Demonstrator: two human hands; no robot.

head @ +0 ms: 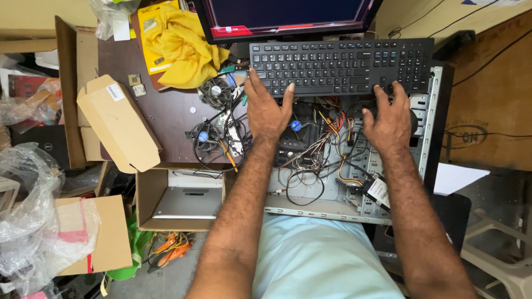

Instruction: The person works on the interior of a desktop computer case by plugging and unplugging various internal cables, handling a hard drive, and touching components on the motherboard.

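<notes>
A black keyboard (pixel 343 65) lies across the top of an open computer case (pixel 429 138) full of coloured wires (pixel 327 144). My left hand (pixel 267 109) rests at the keyboard's near left edge, fingers spread, with the thumb on the lowest key row. My right hand (pixel 389 119) sits at the keyboard's near right edge, fingertips touching the bottom keys. Neither hand holds anything. A monitor (pixel 285 16) with a dark screen stands just behind the keyboard.
A yellow cloth (pixel 180 44) lies on the dark desk (pixel 166 111) at the back left. A closed cardboard box (pixel 118 123) lies at the desk's left; an open box (pixel 180 202) sits below. Cooling fans and cables (pixel 213 133) lie beside the case. Plastic wrap (pixel 33 221) fills the left.
</notes>
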